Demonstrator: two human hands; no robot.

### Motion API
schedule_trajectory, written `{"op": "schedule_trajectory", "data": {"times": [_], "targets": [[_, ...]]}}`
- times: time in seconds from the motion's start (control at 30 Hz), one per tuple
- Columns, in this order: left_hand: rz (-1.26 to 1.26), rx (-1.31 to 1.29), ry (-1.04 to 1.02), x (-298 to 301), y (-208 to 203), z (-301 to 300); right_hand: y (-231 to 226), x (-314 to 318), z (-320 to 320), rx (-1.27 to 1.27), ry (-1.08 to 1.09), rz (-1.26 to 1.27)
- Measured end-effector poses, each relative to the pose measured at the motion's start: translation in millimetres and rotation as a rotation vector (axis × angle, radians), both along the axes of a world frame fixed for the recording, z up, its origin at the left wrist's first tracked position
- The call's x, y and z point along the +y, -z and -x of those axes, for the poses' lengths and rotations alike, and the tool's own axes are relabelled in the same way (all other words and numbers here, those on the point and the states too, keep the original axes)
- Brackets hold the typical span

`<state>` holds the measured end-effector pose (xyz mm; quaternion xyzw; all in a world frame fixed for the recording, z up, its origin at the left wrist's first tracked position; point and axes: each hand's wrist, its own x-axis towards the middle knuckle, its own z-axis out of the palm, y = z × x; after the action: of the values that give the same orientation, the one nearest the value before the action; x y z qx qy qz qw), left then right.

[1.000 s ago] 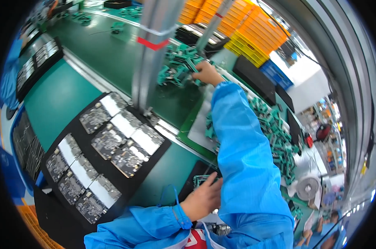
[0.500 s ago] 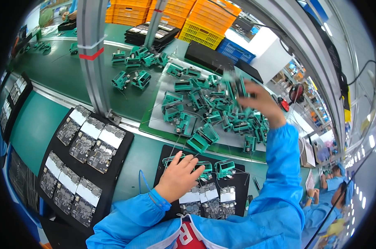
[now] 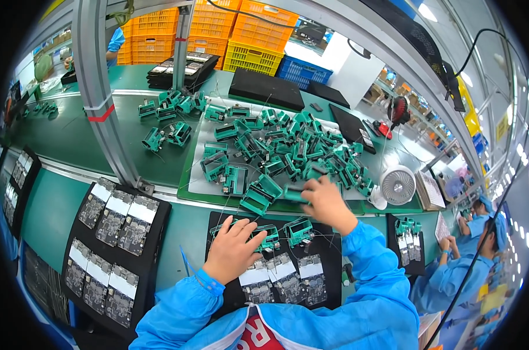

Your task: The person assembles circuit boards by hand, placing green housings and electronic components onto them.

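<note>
My left hand (image 3: 232, 249) rests with spread fingers over green plastic frames with thin wires, along the top of the black foam tray (image 3: 218, 232). It partly covers one green frame (image 3: 269, 238); another green frame (image 3: 299, 232) sits to its right. Below them, three circuit boards (image 3: 288, 279) with white strips lie on the tray. My right hand (image 3: 327, 204), slightly blurred, is closed on a green plastic frame (image 3: 295, 193) above the tray's far edge. Just beyond is a large heap of similar wired green frames (image 3: 299, 143) on a pale sheet.
A second black tray (image 3: 153, 256) with several boards lies at left. A metal post (image 3: 95, 99) rises from the bench. Orange crates (image 3: 206, 23) stand at the back. To the right are a small white fan (image 3: 397, 185) and another black tray (image 3: 419, 262); co-workers (image 3: 457, 274) sit beyond.
My right hand has come down and nearer from above the heap, bringing a green frame toward the tray. My left hand stays over the frames. The whole view has shifted somewhat.
</note>
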<state>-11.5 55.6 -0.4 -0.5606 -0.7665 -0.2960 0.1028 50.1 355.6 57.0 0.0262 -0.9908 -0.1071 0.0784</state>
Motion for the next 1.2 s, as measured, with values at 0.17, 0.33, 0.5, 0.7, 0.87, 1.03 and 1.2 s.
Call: {"op": "schedule_trajectory", "data": {"times": [0.17,0.33,0.5,0.7,0.87,1.03,1.2], "targets": [[-0.006,0.030,0.019,4,-3,-1,31,-3,7,0.201,0.083,0.040],[0.007,0.029,0.022,6,-3,1,39,-7,23,0.218,0.153,0.040],[0.017,-0.001,0.020,5,-7,-1,30,0,24,0.400,0.041,0.003],[-0.003,0.008,0.015,8,-7,-2,26,6,19,0.172,0.220,0.214],[-0.007,0.002,0.022,3,-4,-1,-19,1,19,0.113,0.366,0.173],[-0.017,-0.007,0.040,5,4,1,-56,-5,54,0.174,0.240,0.192],[0.004,0.003,0.013,2,9,0,-74,-56,169,0.292,-0.233,0.161]]}}
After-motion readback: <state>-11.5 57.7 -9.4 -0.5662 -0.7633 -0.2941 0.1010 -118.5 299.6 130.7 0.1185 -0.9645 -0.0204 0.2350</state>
